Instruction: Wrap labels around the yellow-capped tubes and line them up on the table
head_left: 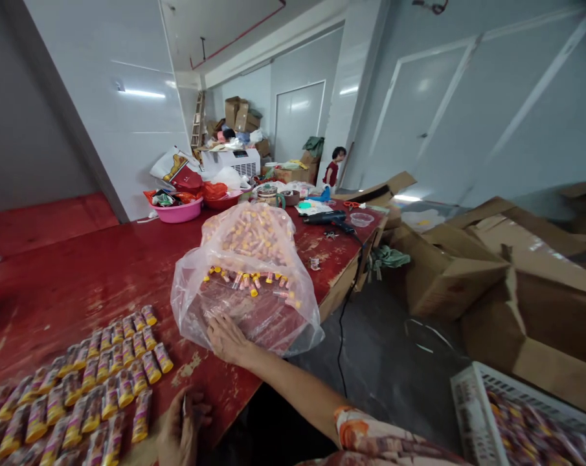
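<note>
My right hand (pixel 228 338) lies with fingers stretched out on the near edge of a clear plastic bag (pixel 188 298), by its wide mouth. Inside the bag is a heap of small tubes with yellow caps (pixel 254 236), some spilling towards the opening. Close to the table's front edge is my left hand (pixel 183 427), its fingers curled in; a small pale sliver shows there, too blurred to name. Just left of it, several wrapped tubes with yellow ends (pixel 111 395) lie in slanting rows on the red table (pixel 142 272).
Beyond the bag are a pink basin (pixel 179 210), a glass jar (pixel 268 194), a heat gun (pixel 329 219) and red scissors (pixel 353 205). A black cord (pixel 342 336) hangs off the right edge. Cardboard boxes (pixel 452 272) and a white crate (pixel 477 414) stand right. A person (pixel 331 171) is farther back.
</note>
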Demonstrator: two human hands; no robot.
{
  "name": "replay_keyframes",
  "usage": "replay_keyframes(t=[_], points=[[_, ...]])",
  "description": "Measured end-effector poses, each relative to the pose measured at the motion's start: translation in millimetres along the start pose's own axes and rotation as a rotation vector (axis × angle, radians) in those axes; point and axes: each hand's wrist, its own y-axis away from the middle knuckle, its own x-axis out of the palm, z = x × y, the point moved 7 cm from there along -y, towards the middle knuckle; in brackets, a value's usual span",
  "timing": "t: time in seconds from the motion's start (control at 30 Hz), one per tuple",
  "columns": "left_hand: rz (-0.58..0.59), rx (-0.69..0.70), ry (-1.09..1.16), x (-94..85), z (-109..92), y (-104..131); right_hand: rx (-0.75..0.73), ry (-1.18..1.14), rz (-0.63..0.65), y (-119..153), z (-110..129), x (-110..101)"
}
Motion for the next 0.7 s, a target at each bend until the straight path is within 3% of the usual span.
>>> replay_keyframes(t=[0.3, 0.7], points=[[0.067, 0.001, -0.013, -3.9, 13.1, -7.2, 0.005, 0.022, -0.013, 0.6, -0.2, 1.6], [0.037, -0.055, -0.006, 0.9, 13.0, -5.3, -0.076, -0.01, -0.015, -3.7, -3.1, 6.8]])
